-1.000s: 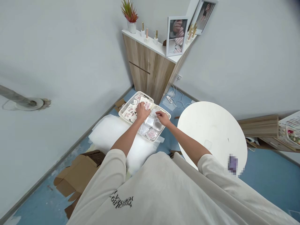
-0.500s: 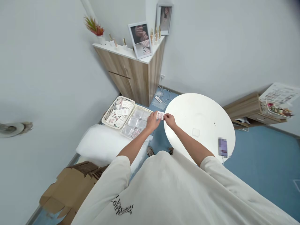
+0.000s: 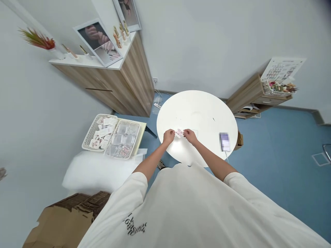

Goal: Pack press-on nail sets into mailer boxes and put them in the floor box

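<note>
Between my two hands, over the near left part of the round white table (image 3: 204, 106), is a small white card of press-on nails (image 3: 179, 133) with pink pieces on it. My left hand (image 3: 169, 137) pinches its left edge. Its right edge is in the fingertips of my right hand (image 3: 190, 136). Beside my right hand a small clear plastic box or lid (image 3: 196, 132) lies on the table, partly hidden by that hand.
To the left stand a white basket of cards (image 3: 88, 135) and a tray of clear boxes (image 3: 134, 144). Bubble wrap (image 3: 90, 168) and cardboard (image 3: 62, 220) lie nearer. A phone (image 3: 224, 142) with a cable is at the table's right. A wooden cabinet (image 3: 103, 86) stands behind left.
My view has turned to the right. Both hands have moved with the card from beside the tray and the table's left edge to over the tabletop. The card is now tilted differently.
</note>
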A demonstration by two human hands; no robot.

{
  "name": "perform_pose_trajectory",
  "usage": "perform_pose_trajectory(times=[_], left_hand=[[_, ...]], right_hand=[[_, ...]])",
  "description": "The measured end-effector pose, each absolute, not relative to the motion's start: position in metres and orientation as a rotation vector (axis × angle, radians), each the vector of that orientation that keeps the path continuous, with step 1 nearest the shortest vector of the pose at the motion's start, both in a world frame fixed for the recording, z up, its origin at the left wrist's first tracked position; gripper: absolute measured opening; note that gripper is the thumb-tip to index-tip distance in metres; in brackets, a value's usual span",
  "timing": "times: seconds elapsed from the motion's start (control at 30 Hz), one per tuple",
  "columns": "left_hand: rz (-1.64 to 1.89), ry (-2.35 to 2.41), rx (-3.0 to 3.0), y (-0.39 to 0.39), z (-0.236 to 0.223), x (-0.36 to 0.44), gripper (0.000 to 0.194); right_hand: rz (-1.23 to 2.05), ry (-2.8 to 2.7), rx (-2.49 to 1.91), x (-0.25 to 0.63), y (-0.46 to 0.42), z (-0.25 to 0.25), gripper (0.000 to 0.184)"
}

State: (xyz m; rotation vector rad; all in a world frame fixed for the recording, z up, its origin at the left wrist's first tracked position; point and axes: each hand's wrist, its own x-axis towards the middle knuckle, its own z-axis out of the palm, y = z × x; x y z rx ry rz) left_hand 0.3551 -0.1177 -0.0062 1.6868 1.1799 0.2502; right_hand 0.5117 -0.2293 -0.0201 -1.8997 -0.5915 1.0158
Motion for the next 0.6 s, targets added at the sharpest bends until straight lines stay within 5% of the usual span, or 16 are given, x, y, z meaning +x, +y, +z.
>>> perform_pose_trajectory(times=[0.43,0.6], left_hand=[[0.037,1.191,1.545,-0.218,-0.067,0.43,0.014],[-0.007,1.237,1.476,-0.231,-0.092,0.432,0.043]], right_hand=[[1.124,-0.338,-1.912,0.575,-0.338,-0.048,0.008],[1.075,-0.285,-2.087,0.587,-0.353,-0.068,0.011]])
